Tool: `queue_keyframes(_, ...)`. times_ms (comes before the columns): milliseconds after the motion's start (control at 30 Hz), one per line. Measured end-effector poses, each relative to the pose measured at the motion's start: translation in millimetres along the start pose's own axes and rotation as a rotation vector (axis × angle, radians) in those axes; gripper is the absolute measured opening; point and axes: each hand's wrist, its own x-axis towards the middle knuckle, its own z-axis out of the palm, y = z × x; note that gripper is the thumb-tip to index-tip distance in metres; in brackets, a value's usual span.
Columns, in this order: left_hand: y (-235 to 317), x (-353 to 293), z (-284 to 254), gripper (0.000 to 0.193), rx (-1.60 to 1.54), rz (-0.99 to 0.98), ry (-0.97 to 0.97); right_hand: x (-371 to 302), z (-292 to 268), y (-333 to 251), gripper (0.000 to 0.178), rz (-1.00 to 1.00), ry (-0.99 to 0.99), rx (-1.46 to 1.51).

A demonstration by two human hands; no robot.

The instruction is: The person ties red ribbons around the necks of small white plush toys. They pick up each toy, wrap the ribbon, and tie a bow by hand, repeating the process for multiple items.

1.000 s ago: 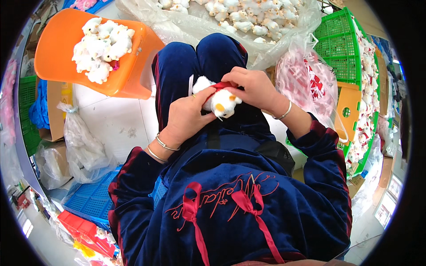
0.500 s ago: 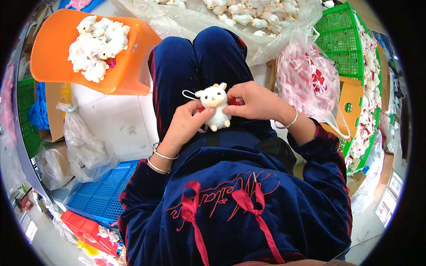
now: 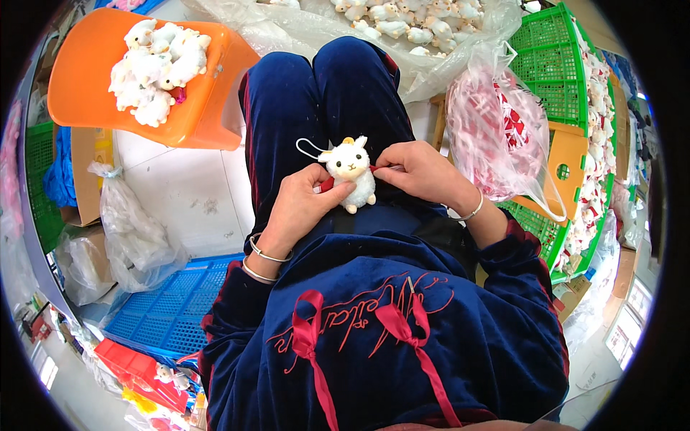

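Above my lap a small white plush sheep (image 3: 351, 172) faces up, with cream muzzle and feet, and a white cord loop (image 3: 307, 148) sticks out at its left. Its body is gripped by my left hand (image 3: 300, 202), thumb across the front and fingers behind. A strip of red cloth (image 3: 327, 185) shows between that hand and the toy's neck. On the other side, my right hand (image 3: 422, 171) is closed in a pinch on the red strip's other end, a little apart from the toy. Most of the strip behind the toy is hidden.
An orange stool (image 3: 79, 79) at the far left bears a pile of white plush toys (image 3: 154, 72). More lie on plastic sheeting (image 3: 280, 36) ahead. Right stand a bag of red and white pieces (image 3: 496, 129) and a green crate (image 3: 550, 68); a blue crate (image 3: 172, 305) lies left.
My right hand has shifted slightly right, off the toy's side, drawing the red strip's end outward. The toy has tilted a little; my left hand keeps its hold.
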Motion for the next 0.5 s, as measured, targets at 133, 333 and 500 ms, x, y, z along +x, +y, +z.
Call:
queue_keyframes(133,2.2,-0.4,-3.1,0.043,0.11,-0.002,0.019,-1.2,14.4,8.3,0.019,-0.121,0.163,-0.017)
queue_keyframes(333,3.3,-0.7,-2.9,0.036,0.119,0.003,0.002,-4.0,22.3,-5.6,0.014,0.054,0.118,0.206)
queue_keyframes(500,0.6,-0.1,-2.5,0.033,0.08,0.032,-0.004,-3.2,32.2,-3.3,0.013,0.104,0.075,0.383)
